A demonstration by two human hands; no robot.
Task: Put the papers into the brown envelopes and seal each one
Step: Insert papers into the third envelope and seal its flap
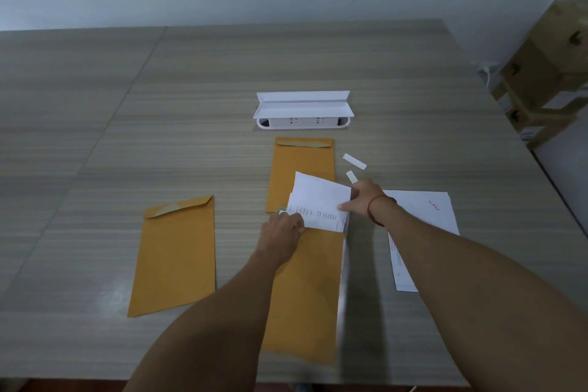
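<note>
At the near middle of the grey wood-grain surface [95,137], a flat brown paper envelope [305,296] lies with its mouth pointing away from the person. A white printed sheet of paper [318,200] pokes out of it, mostly outside and slightly skewed. The hands are apart. The left hand [281,227] pinches the envelope at the left corner of its mouth, and the right hand [362,199] grips the sheet's right edge.

The step looks like sliding the sheet home. It would go best with the lip held lifted, the sheet squared to the envelope's sides, then drawn in evenly so no corner catches. A second brown envelope with folded flap [175,258] lies to the left, and a pile of loose white papers [423,223] waits on the right.
</note>
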